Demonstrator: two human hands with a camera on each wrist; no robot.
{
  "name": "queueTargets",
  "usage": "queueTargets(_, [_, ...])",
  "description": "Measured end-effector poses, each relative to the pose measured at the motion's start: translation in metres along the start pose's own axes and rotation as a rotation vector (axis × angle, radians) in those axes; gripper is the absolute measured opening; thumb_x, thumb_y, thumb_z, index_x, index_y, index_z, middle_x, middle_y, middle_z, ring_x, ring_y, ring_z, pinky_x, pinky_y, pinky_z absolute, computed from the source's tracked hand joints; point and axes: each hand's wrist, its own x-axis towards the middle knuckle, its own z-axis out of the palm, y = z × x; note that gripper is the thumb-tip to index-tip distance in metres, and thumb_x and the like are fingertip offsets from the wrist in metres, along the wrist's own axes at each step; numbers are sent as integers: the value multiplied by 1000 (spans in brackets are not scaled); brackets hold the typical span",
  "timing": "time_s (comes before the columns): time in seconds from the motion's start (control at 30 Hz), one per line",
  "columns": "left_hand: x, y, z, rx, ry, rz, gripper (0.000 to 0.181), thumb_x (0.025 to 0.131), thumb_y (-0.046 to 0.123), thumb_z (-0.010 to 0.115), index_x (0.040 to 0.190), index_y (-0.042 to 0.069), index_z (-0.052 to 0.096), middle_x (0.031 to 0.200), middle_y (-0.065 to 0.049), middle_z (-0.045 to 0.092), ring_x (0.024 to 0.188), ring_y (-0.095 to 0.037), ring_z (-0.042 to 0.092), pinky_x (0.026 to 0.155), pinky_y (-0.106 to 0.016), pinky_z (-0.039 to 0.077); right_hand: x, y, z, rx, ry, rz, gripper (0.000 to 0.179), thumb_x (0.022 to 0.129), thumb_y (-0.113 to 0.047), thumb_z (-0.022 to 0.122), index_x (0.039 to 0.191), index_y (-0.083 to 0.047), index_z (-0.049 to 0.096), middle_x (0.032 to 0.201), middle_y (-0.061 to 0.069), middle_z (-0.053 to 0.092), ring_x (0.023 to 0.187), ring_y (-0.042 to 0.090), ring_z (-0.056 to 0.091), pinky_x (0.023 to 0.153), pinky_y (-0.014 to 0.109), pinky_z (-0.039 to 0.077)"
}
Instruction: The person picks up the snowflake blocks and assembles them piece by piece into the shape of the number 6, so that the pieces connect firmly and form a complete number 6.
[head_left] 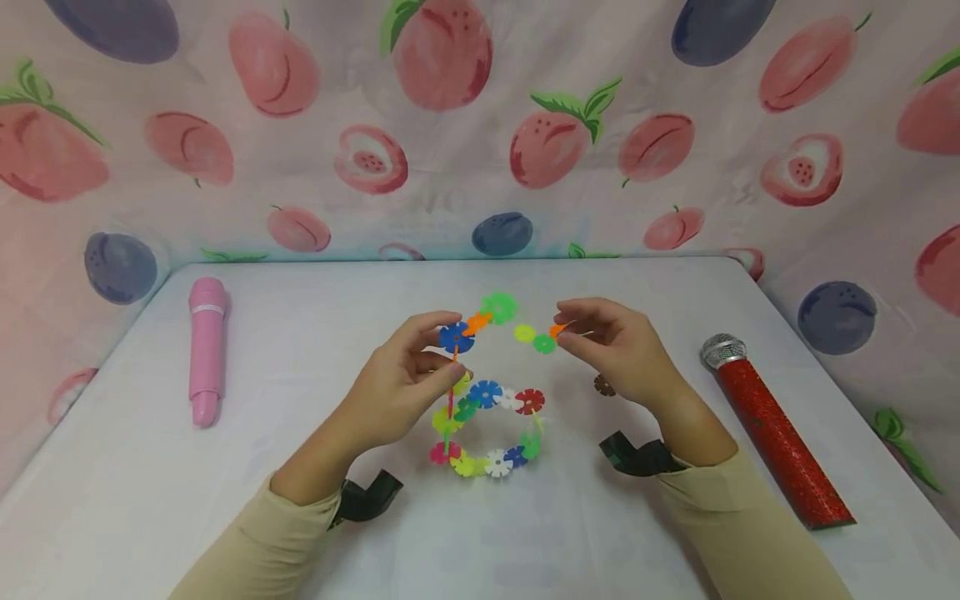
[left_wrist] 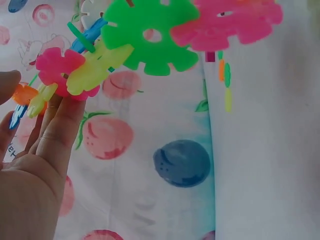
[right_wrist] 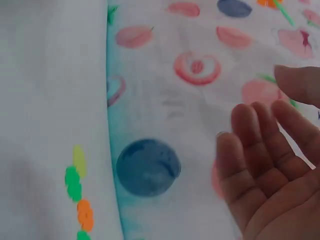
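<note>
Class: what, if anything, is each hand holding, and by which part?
The left hand holds the flower-disc chain by its left side in the head view, near the topmost blue disc; exact grip point unclear. The right hand holds nothing.

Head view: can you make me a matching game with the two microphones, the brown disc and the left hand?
Things:
1. Pink microphone
2. Red microphone
3. Brown disc
4. Left hand

Clues:
A. Holding the joined flower discs
B. On the table's far right side
C. Peeking out just below the right hand
D. On the table's far left side

Pairs: 1-D, 2-B, 3-C, 4-A
</note>
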Motion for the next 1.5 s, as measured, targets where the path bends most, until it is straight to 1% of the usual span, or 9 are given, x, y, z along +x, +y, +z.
queueTargets(0.17, [2, -4, -2, -35, 19, -21, 53, 96, 0, 64, 144, 9, 43, 118, -16, 62, 97, -24, 70, 84, -32, 56, 5, 19, -10, -87, -76, 116, 35, 93, -9, 72, 125, 2, 64, 119, 17, 66, 105, 27, 64, 92, 35, 53])
queueTargets(0.27, [2, -6, -3, -54, 16, -21, 54, 96, -1, 64, 144, 9, 43, 119, -17, 61, 98, -25, 70, 85, -32, 56, 7, 27, -17, -168, -125, 177, 37, 93, -13, 72, 126, 1, 64, 121, 17, 66, 107, 29, 63, 91, 42, 53])
queueTargets(0.43, [4, -8, -5, -25, 21, -21, 53, 96, 1, 64, 144, 9, 42, 118, -16, 64, 102, -26, 69, 87, -35, 56, 6, 33, -28, -226, -165, 224, 38, 92, -13, 72, 125, 2, 63, 120, 20, 65, 107, 31, 63, 86, 41, 54])
queueTargets(0.63, [5, -11, -9, 49, 27, -61, 52, 96, 6, 65, 144, 12, 45, 114, -9, 68, 107, -24, 65, 89, -41, 54, 2, 38, -37, -265, -207, 270, 40, 92, -14, 72, 127, 2, 62, 121, 19, 64, 108, 32, 62, 87, 44, 52])
queueTargets(0.87, [7, -13, -12, 49, 14, -85, 53, 96, 7, 66, 145, 12, 45, 114, -8, 68, 104, -23, 64, 87, -34, 55, -8, 52, -44, -312, -268, 365, 40, 91, -14, 68, 127, 1, 61, 122, 17, 64, 109, 32, 60, 83, 41, 51])
queueTargets(0.97, [7, -13, -12, 36, 10, -85, 53, 97, 7, 66, 145, 10, 44, 114, -10, 68, 103, -23, 64, 86, -32, 55, -10, 60, -44, -309, -286, 398, 41, 90, -15, 69, 127, 0, 61, 121, 16, 63, 111, 33, 59, 85, 43, 51])
queueTargets(1.13, [7, -12, -13, 9, 5, -94, 53, 96, 5, 66, 145, 10, 44, 115, -10, 68, 102, -23, 65, 86, -31, 55, -9, 72, -41, -288, -312, 425, 41, 89, -16, 72, 125, -1, 61, 120, 17, 62, 113, 37, 57, 89, 47, 52])
queueTargets(1.27, [7, -13, -14, -6, 0, -95, 53, 96, 4, 65, 145, 10, 44, 115, -10, 67, 102, -23, 65, 85, -31, 55, -9, 77, -38, -324, -323, 430, 39, 88, -13, 74, 124, -2, 62, 118, 16, 62, 112, 37, 56, 90, 48, 52])
queueTargets(1.5, [7, -12, -14, -13, -1, -96, 54, 96, 5, 66, 145, 11, 44, 116, -10, 67, 103, -23, 65, 86, -32, 55, -7, 84, -33, -410, -341, 375, 33, 86, -7, 75, 118, -4, 67, 106, 9, 67, 103, 31, 58, 90, 48, 49])
